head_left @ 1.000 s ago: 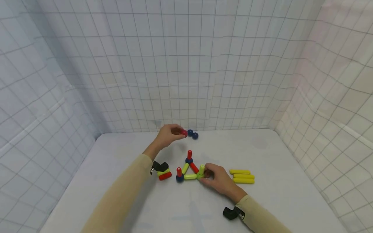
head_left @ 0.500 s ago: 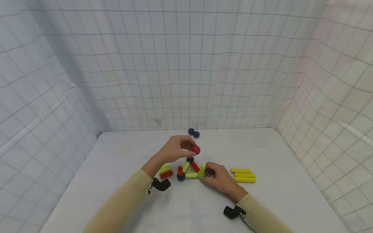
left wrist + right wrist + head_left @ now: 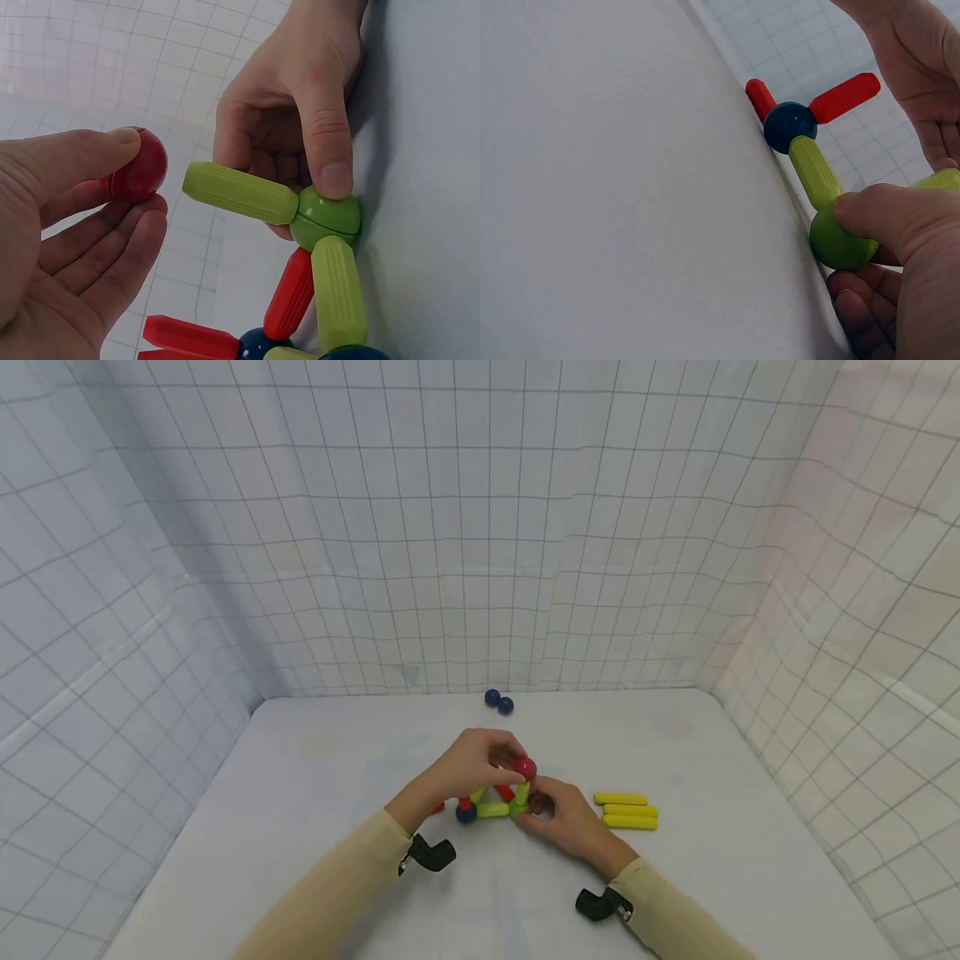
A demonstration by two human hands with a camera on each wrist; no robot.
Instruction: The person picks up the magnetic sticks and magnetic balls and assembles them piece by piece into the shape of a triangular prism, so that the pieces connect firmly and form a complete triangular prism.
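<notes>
My left hand point(image 3: 471, 764) pinches a red ball point(image 3: 142, 169) between thumb and fingers. The ball is just off the free tip of a lime stick point(image 3: 240, 193), with a narrow gap in the left wrist view. That stick stands up from a green ball point(image 3: 326, 217), gripped by the thumb and fingers of my right hand point(image 3: 566, 818). A lime stick point(image 3: 492, 810) and a red stick point(image 3: 289, 294) join the green ball to two dark blue balls point(image 3: 466, 812), forming a triangle on the table. Red sticks point(image 3: 847, 97) rise from the blue corners. My left hand partly hides the rear corner.
Two loose dark blue balls point(image 3: 498, 702) lie at the back of the table. Several yellow sticks point(image 3: 628, 812) lie to the right. A loose red stick point(image 3: 438, 807) shows beside my left wrist. Grid-patterned white cloth point(image 3: 480, 568) encloses the back and sides.
My left hand has brought the red ball from the back of the table forward and right, over the triangle to the upright lime stick. My right hand has stayed at the green ball.
</notes>
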